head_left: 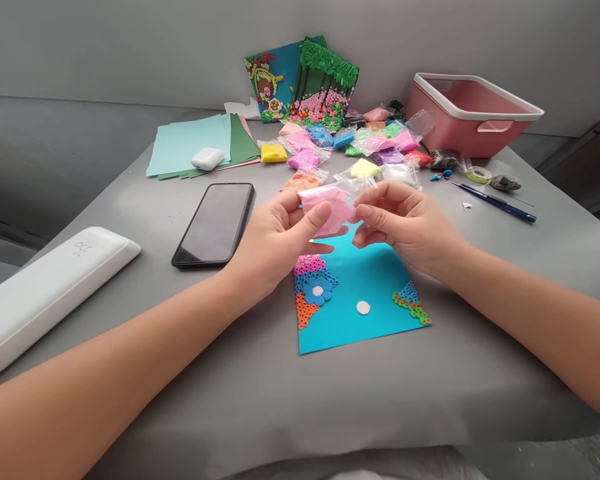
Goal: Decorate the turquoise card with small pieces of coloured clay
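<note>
The small clear plastic bag of pale pink clay is pinched between both hands above the far edge of the blue card sheet. Left hand grips its left end; right hand pinches its right end. Long axis runs left-right.

Head view, looking down, table close

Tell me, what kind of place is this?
Probably a home craft table. Both hands, left hand and right hand, hold a pink clay packet over a blue card. Behind lie more clay packets and coloured paper sheets.
</note>
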Demonstrator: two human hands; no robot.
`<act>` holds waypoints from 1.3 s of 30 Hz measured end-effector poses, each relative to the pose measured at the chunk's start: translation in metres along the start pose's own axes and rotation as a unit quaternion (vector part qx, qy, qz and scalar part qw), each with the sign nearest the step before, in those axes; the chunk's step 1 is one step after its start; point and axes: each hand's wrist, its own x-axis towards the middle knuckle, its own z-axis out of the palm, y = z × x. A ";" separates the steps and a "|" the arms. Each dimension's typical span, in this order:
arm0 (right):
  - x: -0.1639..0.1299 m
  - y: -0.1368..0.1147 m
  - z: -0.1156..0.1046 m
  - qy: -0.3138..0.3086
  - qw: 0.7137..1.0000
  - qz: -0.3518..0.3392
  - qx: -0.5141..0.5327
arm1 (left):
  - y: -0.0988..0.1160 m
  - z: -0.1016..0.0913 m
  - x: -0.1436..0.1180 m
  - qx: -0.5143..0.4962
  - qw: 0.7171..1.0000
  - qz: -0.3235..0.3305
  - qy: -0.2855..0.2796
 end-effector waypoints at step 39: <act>-0.005 -0.011 -0.001 0.029 0.955 -0.200 -0.218 | 0.009 0.006 -0.007 -0.035 0.999 -0.007 -0.028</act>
